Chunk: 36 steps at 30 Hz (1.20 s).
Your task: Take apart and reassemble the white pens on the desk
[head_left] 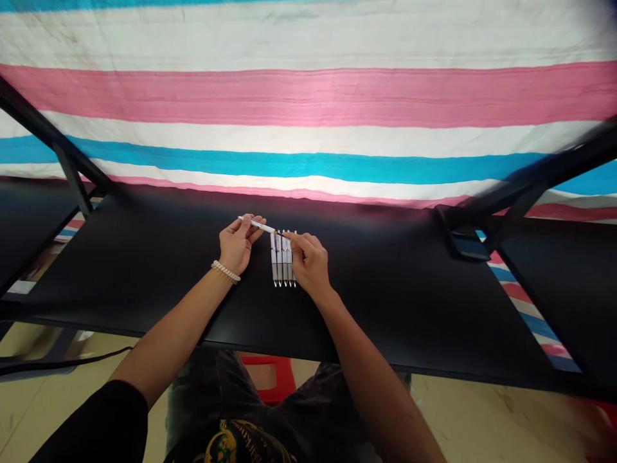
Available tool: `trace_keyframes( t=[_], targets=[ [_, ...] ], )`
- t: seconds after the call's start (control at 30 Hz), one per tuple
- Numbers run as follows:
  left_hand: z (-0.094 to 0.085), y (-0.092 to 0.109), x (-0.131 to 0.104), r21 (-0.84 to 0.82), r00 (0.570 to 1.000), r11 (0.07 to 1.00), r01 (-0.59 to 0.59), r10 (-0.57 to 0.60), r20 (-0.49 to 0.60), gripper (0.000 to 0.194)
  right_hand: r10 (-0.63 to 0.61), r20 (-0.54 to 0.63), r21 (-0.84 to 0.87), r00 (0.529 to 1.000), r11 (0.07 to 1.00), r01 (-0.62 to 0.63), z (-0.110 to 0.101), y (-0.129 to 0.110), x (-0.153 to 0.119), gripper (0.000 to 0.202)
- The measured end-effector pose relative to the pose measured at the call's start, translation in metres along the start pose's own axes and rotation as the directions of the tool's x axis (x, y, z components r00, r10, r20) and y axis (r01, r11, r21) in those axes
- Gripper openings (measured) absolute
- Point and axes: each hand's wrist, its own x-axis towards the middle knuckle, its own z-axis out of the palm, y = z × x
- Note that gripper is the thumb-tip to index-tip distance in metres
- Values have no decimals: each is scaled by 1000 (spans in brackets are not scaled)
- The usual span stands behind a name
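Observation:
My left hand [238,244], with a braided band at the wrist, is closed on a white pen barrel [258,224] held above the black table. The barrel points right and slightly down. From its right end a thin dark piece [279,233] reaches toward my right hand [311,260], whose thumb and forefinger pinch near its far end. Just below lies a row of several white pens [279,257] with grey grips, side by side, tips toward me. My right hand partly covers the rightmost pen.
The black table [395,289] has a phone-like dark object [470,246] at its back right, beside a black metal frame [520,186]. Behind hangs a striped sheet [308,96]. A red stool [270,379] shows under the front edge.

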Motion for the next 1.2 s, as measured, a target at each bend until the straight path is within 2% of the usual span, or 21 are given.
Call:
trace_keyframes(
  t=[0.1,0.23,0.47,0.67,0.8,0.9,1.03,1.2],
  targets=[
    [-4,7,7,-61,996,998,-4,-2,-85,13,44,-76,58,996,998,-39,-6,2,2,28],
    [-7,13,12,-132,992,991,17,-34,-124,10,104,-71,195,992,977,-89,-7,1,3,26],
    [-2,4,5,-64,996,995,73,-76,-49,10,48,3,207,999,977,-48,2,-3,1,25],
    [2,0,-3,54,999,998,-36,34,38,23,-29,-12,115,1000,993,30,3,-6,-1,25],
    [6,-4,-10,87,996,996,-34,26,90,28,-68,-68,99,995,992,74,7,-9,-5,24],
    [6,-6,-11,75,995,997,-13,5,98,28,-27,-90,139,996,990,39,11,-6,-6,21],
    [3,-5,-7,58,996,998,-4,-1,92,25,89,10,223,996,971,-89,14,-1,-7,21],
    [3,-3,-4,49,996,999,-24,19,82,26,126,11,221,992,967,-125,10,-1,-5,21]
  ],
)
